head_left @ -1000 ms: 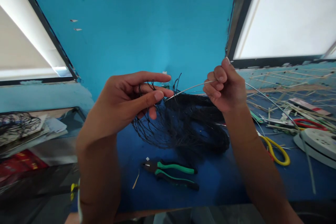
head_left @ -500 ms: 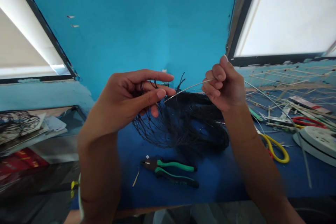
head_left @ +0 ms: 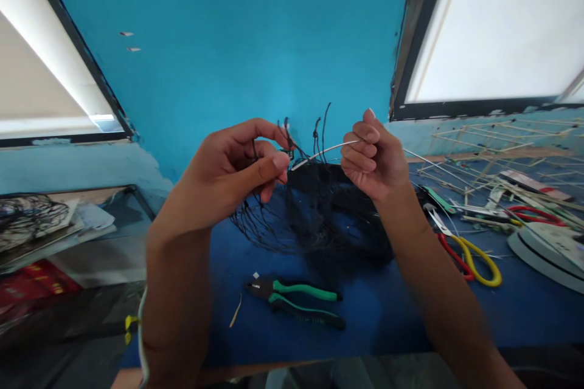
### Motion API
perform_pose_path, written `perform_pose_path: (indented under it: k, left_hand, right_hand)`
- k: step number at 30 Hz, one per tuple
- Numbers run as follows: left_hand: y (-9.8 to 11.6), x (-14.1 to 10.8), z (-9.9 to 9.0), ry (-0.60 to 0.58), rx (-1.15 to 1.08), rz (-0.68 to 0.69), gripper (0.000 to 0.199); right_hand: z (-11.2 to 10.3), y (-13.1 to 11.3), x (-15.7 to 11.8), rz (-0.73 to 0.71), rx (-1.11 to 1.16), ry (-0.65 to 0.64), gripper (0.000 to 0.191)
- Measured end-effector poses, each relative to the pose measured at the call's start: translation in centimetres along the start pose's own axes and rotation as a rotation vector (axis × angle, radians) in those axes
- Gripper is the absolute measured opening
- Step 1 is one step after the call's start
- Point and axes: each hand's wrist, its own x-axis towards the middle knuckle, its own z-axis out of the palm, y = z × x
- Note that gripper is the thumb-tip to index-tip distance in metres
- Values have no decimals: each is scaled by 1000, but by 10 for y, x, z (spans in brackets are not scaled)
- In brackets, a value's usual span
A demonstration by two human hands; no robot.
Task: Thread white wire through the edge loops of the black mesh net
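My right hand [head_left: 371,155] is closed around a thin, pale, bent wire [head_left: 335,147]. The wire's tip points left, close to the fingers of my left hand [head_left: 246,164]. That hand pinches strands of a black knotted net [head_left: 260,219] between thumb and fingers. Several loops and loose ends of the net hang over the wire near its tip and stick up above it. The rest of the net lies bunched on the blue table below both hands. Pliers [head_left: 296,301] with green and black handles rest in front of it.
Scissors [head_left: 474,261] with red and yellow handles lie right of my right forearm. Beyond them are a white round-edged object [head_left: 547,255], red-handled tools and many thin sticks [head_left: 506,140]. A shelf with papers [head_left: 93,216] stands at the left. A blue wall rises behind.
My right hand has moved left and slightly down with the wire. My left fingers have closed in on the net strands, and more loops now sit over the wire.
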Motion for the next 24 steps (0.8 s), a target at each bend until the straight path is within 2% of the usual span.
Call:
perform_pose_path:
  k: [6,13,17,24]
  left_hand:
    - [5,-5,-1,14,-161,-27,23]
    - [5,-5,-2,60,-148,-46,18]
    - [4,-5,-2,59,-126,-66,19]
    - [-2,-1,-5,26,-77,-65,16]
  right_hand:
    - [-1,1,0,-20,74,8,48]
    - [-3,0,2,-69,11,11,54]
    - [-2,-2,1,-96,-48,-30,54]
    - [-3,-12,-4,-113,-135,3,49]
